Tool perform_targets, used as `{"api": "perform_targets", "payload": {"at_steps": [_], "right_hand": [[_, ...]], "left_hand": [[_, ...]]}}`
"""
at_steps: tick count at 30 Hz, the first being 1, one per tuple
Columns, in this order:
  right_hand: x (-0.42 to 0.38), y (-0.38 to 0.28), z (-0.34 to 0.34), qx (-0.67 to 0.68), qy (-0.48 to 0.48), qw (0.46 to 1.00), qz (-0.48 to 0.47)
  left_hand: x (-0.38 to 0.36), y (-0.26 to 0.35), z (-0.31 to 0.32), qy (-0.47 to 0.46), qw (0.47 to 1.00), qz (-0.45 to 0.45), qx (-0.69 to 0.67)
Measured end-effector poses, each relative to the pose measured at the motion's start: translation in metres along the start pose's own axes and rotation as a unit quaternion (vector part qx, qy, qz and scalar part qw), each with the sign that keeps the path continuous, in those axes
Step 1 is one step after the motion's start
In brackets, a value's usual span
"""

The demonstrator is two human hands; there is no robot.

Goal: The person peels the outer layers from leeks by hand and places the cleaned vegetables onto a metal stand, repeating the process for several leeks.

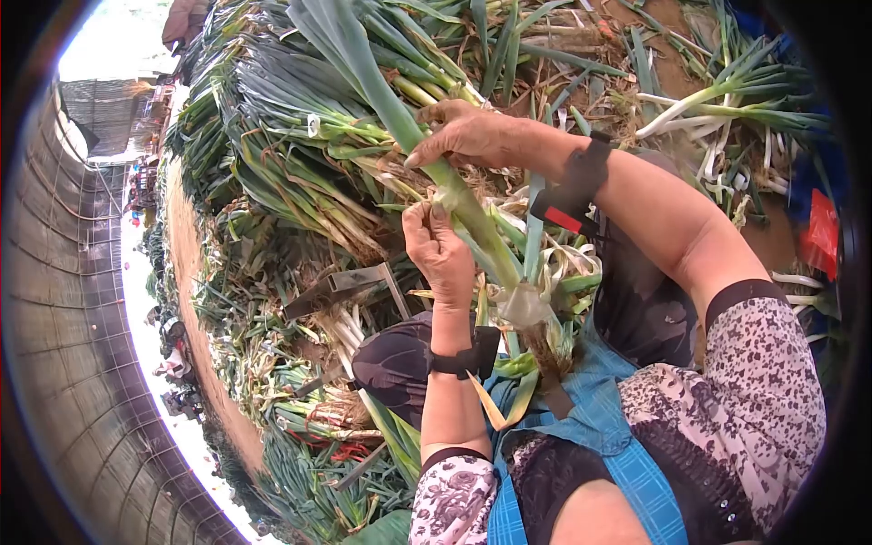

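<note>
Patterned sleeves, blue checked apron [647, 481], black wristbands, seemingly dark trousers

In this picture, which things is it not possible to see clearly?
- Leek: top end, cut off by the head view's upper edge.
- Left hand: whether it holds a leaf, hidden in head view by its closed fingers.
- Far shapes: too small in head view to identify.

Bright daylight, blown-out upper left, fisheye bending at dark edges.
</note>
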State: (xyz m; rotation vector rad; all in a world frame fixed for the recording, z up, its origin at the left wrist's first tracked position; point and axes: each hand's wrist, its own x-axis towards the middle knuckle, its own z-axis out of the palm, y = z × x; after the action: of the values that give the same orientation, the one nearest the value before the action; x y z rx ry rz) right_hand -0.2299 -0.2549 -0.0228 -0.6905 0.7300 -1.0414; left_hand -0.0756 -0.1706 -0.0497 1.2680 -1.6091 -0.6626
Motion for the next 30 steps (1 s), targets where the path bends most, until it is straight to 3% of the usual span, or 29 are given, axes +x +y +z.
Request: {"api": "perform_targets", "payload": {"at_steps": [2, 5, 6, 8, 9, 10, 12, 14, 15, 17, 19, 21, 24, 25, 28, 30], "right_hand": [[0.006, 0.002, 0.000, -0.029, -0.033, 0.999, 0.002], [0.009, 0.004, 0.000, -0.118, 0.046, 0.991, -0.035], [0.010, 0.001, 0.000, -0.134, 0.058, 0.988, -0.044], [0.008, -0.005, 0.002, -0.166, 0.082, 0.981, -0.062], [0.002, -0.011, 0.006, -0.165, 0.080, 0.980, -0.076], [0.002, -0.011, 0.006, -0.186, 0.085, 0.976, -0.070], [0.010, -0.012, 0.003, -0.230, 0.095, 0.967, -0.057], [0.020, -0.004, 0.003, -0.228, 0.121, 0.965, -0.049], [0.022, -0.001, 0.005, -0.224, 0.135, 0.962, -0.075], [0.031, 0.011, 0.000, -0.265, 0.172, 0.941, -0.120], [0.047, 0.023, -0.011, -0.265, 0.173, 0.934, -0.163], [0.028, 0.003, -0.006, -0.318, 0.208, 0.911, -0.160], [0.023, -0.008, -0.008, -0.217, 0.227, 0.939, -0.141], [0.021, -0.009, -0.009, -0.095, 0.178, 0.976, -0.083], [0.020, -0.012, -0.012, 0.002, 0.172, 0.983, -0.062], [0.028, -0.012, -0.022, 0.070, 0.209, 0.971, -0.094]], "left_hand": [[0.000, -0.006, -0.001, 0.006, 1.000, 0.001, -0.004], [-0.025, 0.009, -0.014, -0.123, 0.991, 0.008, 0.042], [-0.049, 0.010, -0.016, -0.158, 0.984, -0.078, -0.001], [-0.100, -0.011, -0.030, -0.207, 0.976, -0.068, 0.021], [-0.129, -0.016, -0.039, -0.247, 0.961, -0.122, -0.003], [-0.163, -0.036, -0.047, -0.275, 0.956, -0.094, 0.047], [-0.155, -0.032, -0.062, -0.314, 0.935, -0.159, 0.030], [-0.114, -0.025, -0.067, -0.255, 0.936, -0.241, 0.004], [-0.095, -0.018, -0.060, -0.178, 0.954, -0.223, -0.090], [-0.063, 0.032, -0.032, -0.168, 0.973, -0.125, 0.094], [-0.068, 0.025, -0.019, -0.237, 0.957, -0.078, 0.150], [-0.074, -0.007, -0.016, -0.331, 0.937, -0.102, 0.050], [-0.071, -0.007, -0.008, -0.292, 0.949, -0.116, -0.036], [-0.067, 0.003, -0.005, -0.281, 0.948, -0.130, -0.079], [-0.062, 0.011, -0.004, -0.275, 0.960, -0.048, 0.008], [-0.075, 0.009, -0.014, -0.310, 0.947, -0.083, -0.020]]}}
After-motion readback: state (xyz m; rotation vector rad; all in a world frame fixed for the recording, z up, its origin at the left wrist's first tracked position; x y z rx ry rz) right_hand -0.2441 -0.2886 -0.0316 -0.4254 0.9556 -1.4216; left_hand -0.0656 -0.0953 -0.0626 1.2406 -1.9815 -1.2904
